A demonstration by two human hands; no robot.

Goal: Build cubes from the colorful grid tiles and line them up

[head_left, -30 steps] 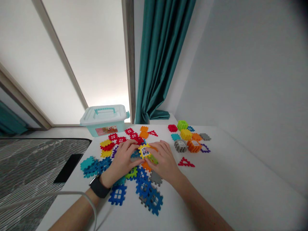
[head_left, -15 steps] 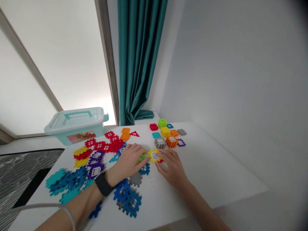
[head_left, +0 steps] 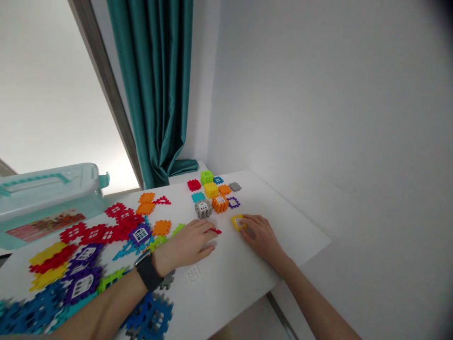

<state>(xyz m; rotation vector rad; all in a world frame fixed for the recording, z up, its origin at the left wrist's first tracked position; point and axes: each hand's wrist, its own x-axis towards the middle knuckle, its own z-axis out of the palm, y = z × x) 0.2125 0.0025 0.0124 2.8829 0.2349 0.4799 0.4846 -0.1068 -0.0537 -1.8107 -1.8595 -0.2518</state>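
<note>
My left hand [head_left: 189,243], with a black watch on its wrist, bends its fingers over a small red plastic piece [head_left: 216,231]. Most of that piece is hidden under the fingertips, and the thumb stands a little away from it. My right hand [head_left: 261,238] pinches a yellow toothed building tile with a white window insert [head_left: 238,222], tilted just above or on the table. Beside my left hand lie an orange toothed tile [head_left: 162,227] and a green piece [head_left: 157,243]. A loose white window insert [head_left: 193,273] rests nearer to me.
Beyond my hands stand a grey block [head_left: 203,209], an orange block [head_left: 220,203], a yellow block [head_left: 211,190] and a green block [head_left: 206,177], among flat tiles. Red, purple and blue tiles [head_left: 155,314] spread leftward. A lidded teal box [head_left: 53,203] sits behind them on the white table [head_left: 293,222].
My view has swung to the right. My right hand has carried the yellow tile rightward, away from the red piece. My left hand has left the green piece and come over the red one.
</note>
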